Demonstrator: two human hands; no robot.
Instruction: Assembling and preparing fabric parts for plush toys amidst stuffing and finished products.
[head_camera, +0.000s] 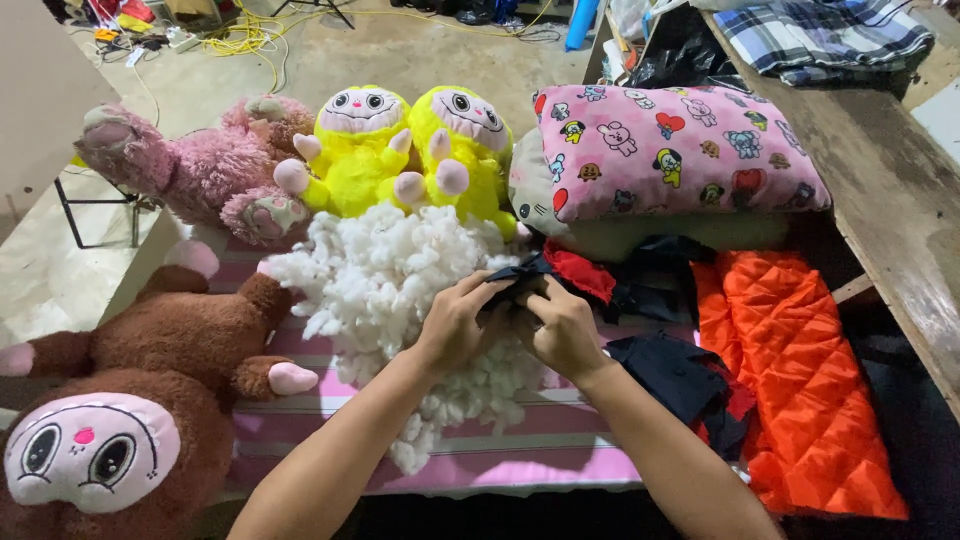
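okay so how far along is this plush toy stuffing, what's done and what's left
Looks done: four filled plush toys, a pink one, two yellow and a brown one. In hand: the left hand and right hand both grip a black fabric piece beside the white stuffing pile. Left: much stuffing and more dark cloth.

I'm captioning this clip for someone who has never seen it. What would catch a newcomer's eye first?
Probably the two bright yellow plush toys sitting side by side at the top centre, right behind a big heap of white stuffing. In front of that heap, the left hand and right hand pinch a dark piece of fabric between them. A vivid orange quilted cloth glows at the right.
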